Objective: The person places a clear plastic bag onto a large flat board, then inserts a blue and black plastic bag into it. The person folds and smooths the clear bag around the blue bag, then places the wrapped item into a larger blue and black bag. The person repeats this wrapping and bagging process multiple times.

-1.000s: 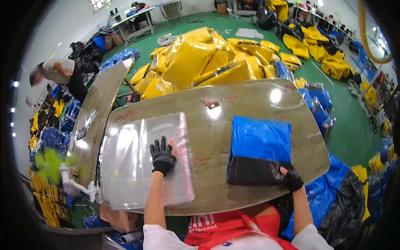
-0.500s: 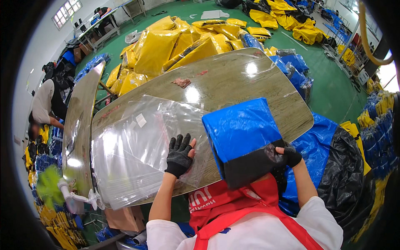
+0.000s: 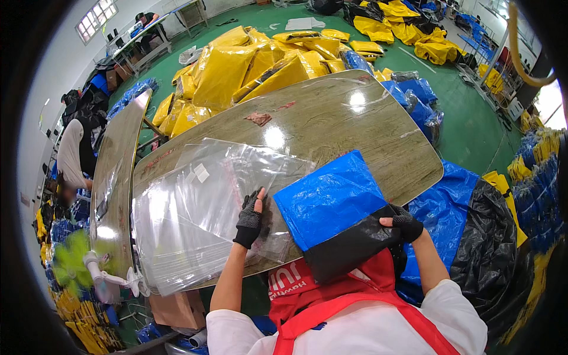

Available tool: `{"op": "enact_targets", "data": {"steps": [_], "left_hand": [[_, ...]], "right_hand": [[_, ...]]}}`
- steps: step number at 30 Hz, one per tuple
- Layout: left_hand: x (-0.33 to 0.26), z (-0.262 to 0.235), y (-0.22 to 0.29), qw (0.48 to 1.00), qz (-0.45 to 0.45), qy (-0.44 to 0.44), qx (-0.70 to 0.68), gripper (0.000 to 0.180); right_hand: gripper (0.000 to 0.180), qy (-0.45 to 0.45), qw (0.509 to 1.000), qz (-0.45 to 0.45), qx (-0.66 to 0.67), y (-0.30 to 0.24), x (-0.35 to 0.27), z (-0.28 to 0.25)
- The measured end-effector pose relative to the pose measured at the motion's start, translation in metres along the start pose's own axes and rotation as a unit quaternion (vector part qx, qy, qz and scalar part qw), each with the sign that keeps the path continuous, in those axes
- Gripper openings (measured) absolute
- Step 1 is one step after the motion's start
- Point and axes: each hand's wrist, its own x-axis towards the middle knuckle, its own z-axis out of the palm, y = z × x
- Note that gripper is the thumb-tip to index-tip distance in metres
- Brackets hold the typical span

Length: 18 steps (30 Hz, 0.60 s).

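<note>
A folded blue and black plastic sheet point(image 3: 331, 204) lies at a slant over the table's near edge, its black part toward me. My right hand point(image 3: 404, 223), in a black fingerless glove, is closed on the sheet's right-hand corner, thumb on top. Overlapping clear plastic bags point(image 3: 189, 219) cover the left half of the table. Over their right side is my left hand point(image 3: 249, 220), also gloved, turned on edge with fingers stretched out and nothing seen in it. A narrow gap separates it from the sheet's left edge.
The wood-patterned table point(image 3: 331, 124) has a red-brown scrap point(image 3: 258, 119) on it. Yellow packages point(image 3: 236, 71) are heaped beyond. A second tabletop point(image 3: 115, 177) and a small green fan point(image 3: 72, 260) stand left. Blue and black sheeting point(image 3: 473, 219) hangs at right. Another person point(image 3: 74, 154) bends at far left.
The folded sheet has turned and shifted left and nearer to me, still in my right hand. My left hand has rolled from palm-down onto its edge.
</note>
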Motion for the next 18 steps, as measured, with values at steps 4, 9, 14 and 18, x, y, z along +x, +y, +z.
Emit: {"op": "enact_targets", "data": {"steps": [4, 9, 14, 18], "left_hand": [[-0.004, -0.024, 0.05, 0.994, 0.083, 0.016, 0.075, 0.044], [-0.046, -0.042, 0.094, 0.964, 0.149, -0.082, 0.205, 0.038], [-0.065, -0.045, 0.104, 0.955, 0.164, -0.054, 0.24, 0.04], [-0.067, -0.045, 0.105, 0.939, 0.152, -0.046, 0.304, 0.045]], "right_hand": [[0.07, -0.023, 0.999, 0.01, -0.024, 0.015, 0.008, 0.024], [0.05, -0.248, 0.921, -0.096, -0.285, 0.063, 0.065, 0.03], [0.042, -0.03, 0.957, -0.091, -0.275, 0.004, 0.173, 0.046], [0.032, -0.168, 0.959, -0.03, -0.227, -0.002, 0.193, 0.061]]}}
